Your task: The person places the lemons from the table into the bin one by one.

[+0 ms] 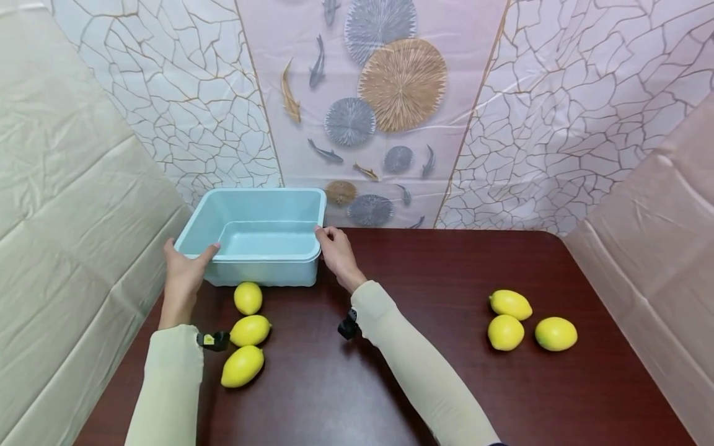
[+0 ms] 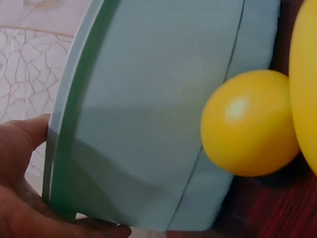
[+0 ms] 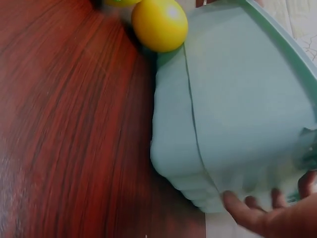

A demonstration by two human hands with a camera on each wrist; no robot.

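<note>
Placement step, probably, gripping blue tub [image 1: 262, 273] with left hand [image 1: 184, 272] and right hand [image 1: 338, 255] at back left of desk [image 1: 413, 272], behind three lemons [image 1: 250, 331], so next maybe steady it and let go.

1. The basin [image 1: 262, 272] is of plain light blue.
2. The left lemons [image 1: 250, 331] and the right lemons [image 1: 505, 332] are all bright yellow.
3. The table [image 1: 424, 272] is dark reddish brown, with darker wood-like streaks.
4. The sleeves [image 1: 171, 378] are pale cream.
5. The far cloth [image 1: 167, 80] has brownish crack lines on white at both sides; its middle is pale pink, with grey and golden discs and fishes.
</note>
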